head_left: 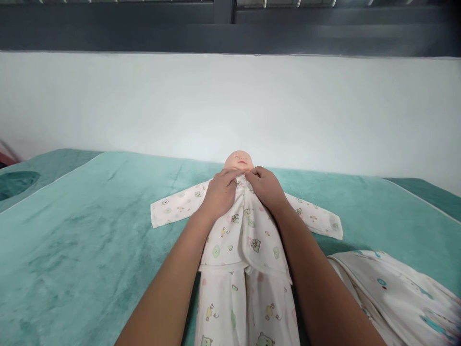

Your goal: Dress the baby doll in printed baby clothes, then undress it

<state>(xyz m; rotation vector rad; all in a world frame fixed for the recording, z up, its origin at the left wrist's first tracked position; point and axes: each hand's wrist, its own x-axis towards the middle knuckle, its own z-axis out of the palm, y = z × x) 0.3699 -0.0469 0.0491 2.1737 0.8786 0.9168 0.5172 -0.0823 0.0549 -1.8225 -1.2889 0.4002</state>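
A baby doll [239,157] lies on its back, its head toward the wall. It wears a white baby jacket [230,240] printed with small animals, sleeves spread out to both sides, over matching trousers [223,307]. My left hand [220,191] is closed at the left side of the jacket's collar, just under the doll's chin. Opposite it, my right hand [265,186] pinches the collar's right side. The fingertips nearly meet at the neck, and the small fastening between them is too small to make out. Below, the front edges overlap loosely.
A teal plush cover [108,230] spreads under the doll. To the right lies a crumpled white printed cloth [399,293], close to my right forearm. A white wall [230,101] rises behind the doll's head, with a dark window frame [144,36] above it.
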